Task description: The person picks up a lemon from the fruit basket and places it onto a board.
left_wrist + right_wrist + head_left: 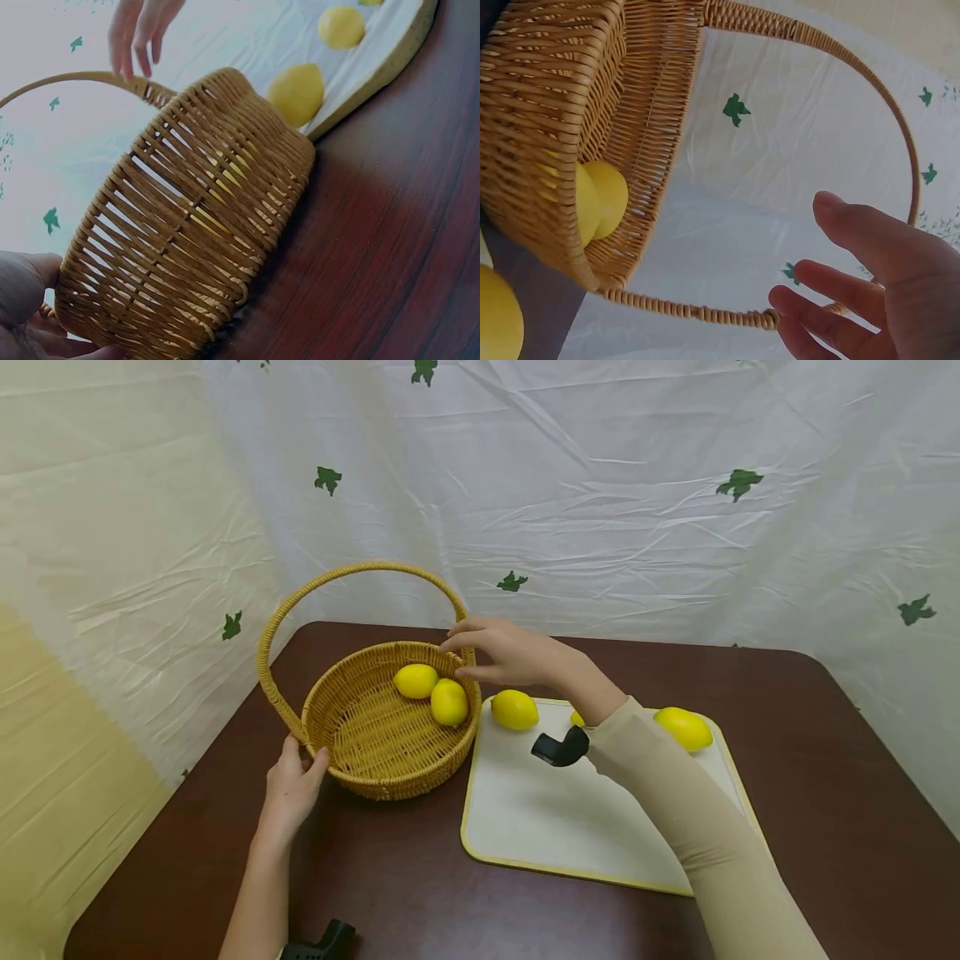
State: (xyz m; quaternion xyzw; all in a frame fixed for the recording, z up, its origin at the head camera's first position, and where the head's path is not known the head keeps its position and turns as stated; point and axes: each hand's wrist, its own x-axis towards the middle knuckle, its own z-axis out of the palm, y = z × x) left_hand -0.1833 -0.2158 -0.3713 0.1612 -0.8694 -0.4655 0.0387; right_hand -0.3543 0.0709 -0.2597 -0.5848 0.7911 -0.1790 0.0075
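Note:
A round wicker basket (pixel 390 783) with a tall arched handle (pixel 360 568) stands on the table. Two yellow lemons (pixel 416 681) lie inside it, side by side toward the back right. My left hand (pixel 291 789) grips the rim at the near left, by the handle's foot, with the thumb (pixel 46 268) at the rim. Above the basket's right side is my right hand (pixel 510 652), fingers spread and loosely bent, holding nothing. It is close to the handle's right leg; contact cannot be made out. In the right wrist view, thumb and fingers are apart.
Right of the basket lies a white board (pixel 555 827) with a yellow edge. Along its far side sit a lemon (pixel 515 710), another lemon (pixel 682 729), and one mostly hidden behind my right wrist. A white cloth (pixel 600 527) with green leaf shapes hangs behind the dark table (pixel 810 760).

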